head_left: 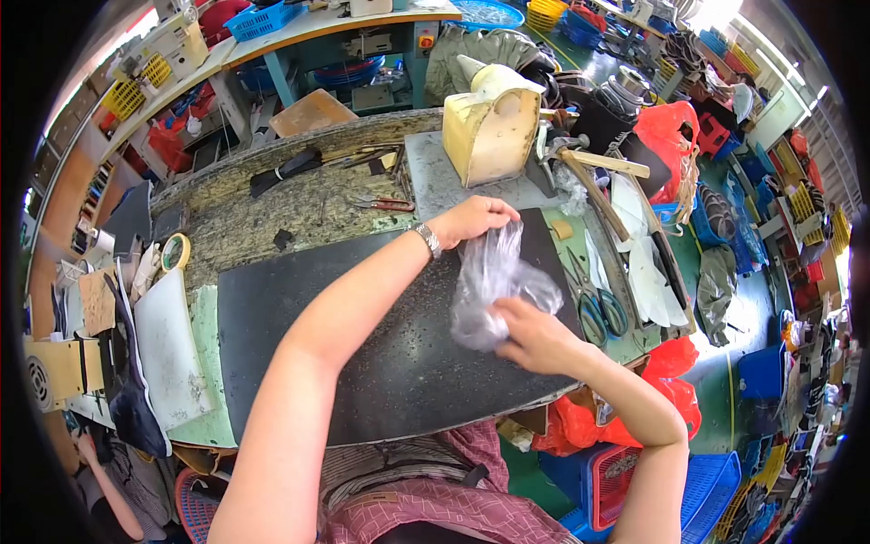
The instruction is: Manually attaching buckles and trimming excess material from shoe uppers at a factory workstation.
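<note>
A clear plastic bag (497, 288) hangs between both hands over the black mat (381, 363). The left hand (471, 218) pinches its top edge; the right hand (535, 335) grips its lower end. It looks crumpled, not yet flattened or opened. Scissors (598, 304) lie just right of the hands, a yellowish block (489, 127) beyond them.

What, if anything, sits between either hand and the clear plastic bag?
Nothing visible. The left hand pinches the top of the clear plastic bag and the right hand grips its lower part, above the black mat. The scissors lie apart, to the right.
</note>
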Motion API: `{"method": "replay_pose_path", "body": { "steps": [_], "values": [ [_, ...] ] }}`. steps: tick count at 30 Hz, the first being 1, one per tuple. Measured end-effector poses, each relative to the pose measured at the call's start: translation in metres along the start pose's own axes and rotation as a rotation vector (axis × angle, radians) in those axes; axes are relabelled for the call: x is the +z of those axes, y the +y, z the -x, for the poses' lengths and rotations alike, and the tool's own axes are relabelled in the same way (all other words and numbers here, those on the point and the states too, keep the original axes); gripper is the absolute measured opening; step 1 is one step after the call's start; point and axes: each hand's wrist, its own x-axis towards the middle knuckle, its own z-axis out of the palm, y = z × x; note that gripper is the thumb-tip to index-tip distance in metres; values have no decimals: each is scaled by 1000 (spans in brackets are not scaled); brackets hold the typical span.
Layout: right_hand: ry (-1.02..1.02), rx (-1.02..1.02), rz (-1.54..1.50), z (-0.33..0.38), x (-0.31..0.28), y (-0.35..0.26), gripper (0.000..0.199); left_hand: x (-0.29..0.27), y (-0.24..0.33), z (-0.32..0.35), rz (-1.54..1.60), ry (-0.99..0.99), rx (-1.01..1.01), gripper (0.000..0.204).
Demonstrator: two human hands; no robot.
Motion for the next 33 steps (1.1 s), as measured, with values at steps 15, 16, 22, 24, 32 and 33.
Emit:
{"method": "replay_pose_path", "body": {
  "steps": [15,16,22,24,32,33],
  "values": [
    [353,397,-140,-71,2,87,30,-2,-26,73,-1143,468,129,22],
    [361,331,-233,-65,-5,75,27,-2,-33,78,-1117,547,250,18],
    [1,249,-249,1,-26,54,32,4,-3,90,-700,406,252,24],
    [123,293,-549,4,-42,58,35,15,3,93,-747,270,274,26],
    [326,380,47,-50,3,63,29,21,-14,95,-1102,558,112,26],
    [239,439,79,-56,1,54,26,20,-14,103,-1180,484,-71,24]
  ]
}}
